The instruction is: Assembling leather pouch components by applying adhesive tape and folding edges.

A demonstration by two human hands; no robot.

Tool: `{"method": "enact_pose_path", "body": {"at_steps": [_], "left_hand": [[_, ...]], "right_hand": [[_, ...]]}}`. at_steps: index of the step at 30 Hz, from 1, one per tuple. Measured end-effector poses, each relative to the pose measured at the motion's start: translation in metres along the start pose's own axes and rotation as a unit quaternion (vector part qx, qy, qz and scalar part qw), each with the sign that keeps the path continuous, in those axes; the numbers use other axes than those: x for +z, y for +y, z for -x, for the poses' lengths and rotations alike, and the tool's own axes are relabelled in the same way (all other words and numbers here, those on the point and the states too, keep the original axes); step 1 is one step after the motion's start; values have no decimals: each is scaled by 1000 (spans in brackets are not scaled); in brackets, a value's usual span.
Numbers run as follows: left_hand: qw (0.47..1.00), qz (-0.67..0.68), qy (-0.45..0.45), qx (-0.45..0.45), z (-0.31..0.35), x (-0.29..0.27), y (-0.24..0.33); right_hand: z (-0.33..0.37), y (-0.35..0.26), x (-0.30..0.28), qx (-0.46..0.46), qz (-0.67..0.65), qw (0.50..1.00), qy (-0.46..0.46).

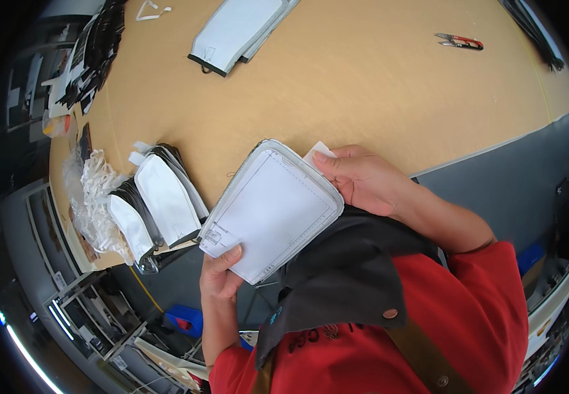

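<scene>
My left hand [221,274] grips the lower left corner of a flat white panel [268,213], thumb on top and fingers underneath. The panel has rounded corners, a grey edge and printed dashed lines, and looks layered. By its upper right edge, my right hand [365,180] pinches a small white tab [317,152] between thumb and fingers. Whether the tab is joined to the panel, I cannot tell. Left of the panel stand two stacks of white, dark-edged pieces, a taller stack [163,194] and a smaller stack [130,223].
On the tan table [337,85], another stack of white panels [238,33] lies at the far side. Red-handled thread snips [459,42] rest at the far right. White cords [100,187] bunch in clear plastic at left. Dark strips [94,56] are piled far left.
</scene>
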State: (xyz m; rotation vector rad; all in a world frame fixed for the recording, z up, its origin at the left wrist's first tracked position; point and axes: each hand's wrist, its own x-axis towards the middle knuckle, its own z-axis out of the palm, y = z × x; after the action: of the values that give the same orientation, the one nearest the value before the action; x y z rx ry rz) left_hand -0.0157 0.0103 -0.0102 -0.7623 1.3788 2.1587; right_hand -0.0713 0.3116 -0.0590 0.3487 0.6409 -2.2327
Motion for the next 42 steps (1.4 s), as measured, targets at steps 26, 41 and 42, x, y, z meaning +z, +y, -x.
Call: {"method": "enact_pose_path", "body": {"at_steps": [26,41,42], "left_hand": [[999,-36,15,18,2,17,-4],[999,-46,18,-13,3,23,-8],[999,-46,18,-14,3,24,-8]], "right_hand": [[3,33,14,-254,431,847,180],[2,27,10,-287,423,839,185],[3,29,8,-300,455,817,187]]}}
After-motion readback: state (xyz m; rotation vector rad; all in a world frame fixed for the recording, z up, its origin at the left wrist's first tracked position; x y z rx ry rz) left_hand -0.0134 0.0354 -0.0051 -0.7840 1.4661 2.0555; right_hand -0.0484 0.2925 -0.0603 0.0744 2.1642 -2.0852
